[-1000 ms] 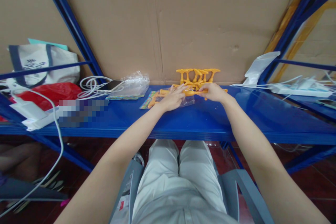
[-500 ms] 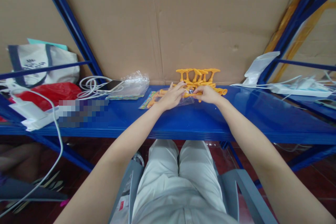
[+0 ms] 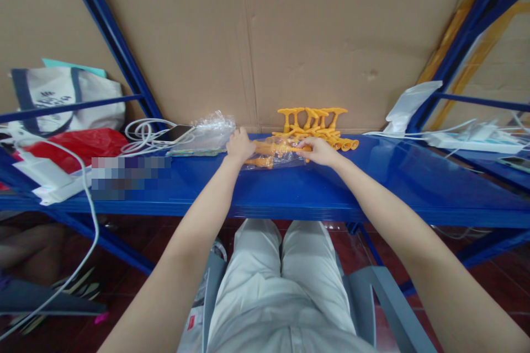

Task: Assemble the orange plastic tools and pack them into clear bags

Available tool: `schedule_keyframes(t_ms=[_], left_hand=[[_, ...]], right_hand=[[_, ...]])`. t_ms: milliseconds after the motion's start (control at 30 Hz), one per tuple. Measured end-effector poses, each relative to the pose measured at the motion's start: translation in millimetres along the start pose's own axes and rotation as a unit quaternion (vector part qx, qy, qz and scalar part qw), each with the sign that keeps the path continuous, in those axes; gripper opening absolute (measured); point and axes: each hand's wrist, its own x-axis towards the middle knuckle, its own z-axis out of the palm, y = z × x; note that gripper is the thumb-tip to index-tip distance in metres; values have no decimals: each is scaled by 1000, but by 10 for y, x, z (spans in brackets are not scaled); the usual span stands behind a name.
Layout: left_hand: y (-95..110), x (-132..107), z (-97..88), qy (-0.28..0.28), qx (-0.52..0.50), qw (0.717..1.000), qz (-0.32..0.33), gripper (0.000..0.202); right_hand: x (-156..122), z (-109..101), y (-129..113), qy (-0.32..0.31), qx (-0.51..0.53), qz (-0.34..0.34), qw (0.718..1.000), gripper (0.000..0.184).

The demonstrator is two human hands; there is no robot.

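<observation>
On the blue shelf (image 3: 314, 187) lies a clear plastic bag (image 3: 271, 155) with orange plastic pieces inside it. My left hand (image 3: 239, 145) is closed on the bag's left end. My right hand (image 3: 315, 151) pinches an orange piece (image 3: 285, 148) at the bag's right end. Behind them a pile of loose orange plastic pieces (image 3: 317, 123) leans against the cardboard wall.
A crumpled clear bag (image 3: 211, 131), a phone (image 3: 176, 133) and coiled white cable (image 3: 143, 135) lie left of my hands. Far left are a red bag (image 3: 78, 143), a white tote (image 3: 62, 96) and a charger (image 3: 45, 174). White packets and cables (image 3: 467, 135) sit at right.
My left hand has slid left to the bag's far end and closed on it. My right hand moved slightly left with an orange piece, which now reaches into the bag.
</observation>
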Motion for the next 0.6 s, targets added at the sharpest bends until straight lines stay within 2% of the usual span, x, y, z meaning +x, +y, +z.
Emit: schedule_keyframes(t_ms=[67,167,300,467,600], left_hand=[[-60,18,-8,-59,33,996,-61,51],[-84,37,2,-113,63,989,-72,51],[-46,50,31,-102,64,992,-37,47],[-22,66,73,-77,40,996,-4,44],[-11,71,91,-59,19,998,-7,38]], right_hand=[[0,18,-5,1,8,6,1000,6],[-3,47,7,-5,26,22,999,8],[-1,74,34,-36,42,47,997,11],[27,85,54,-16,-1,3,1000,8],[36,71,52,-39,7,-12,999,15]])
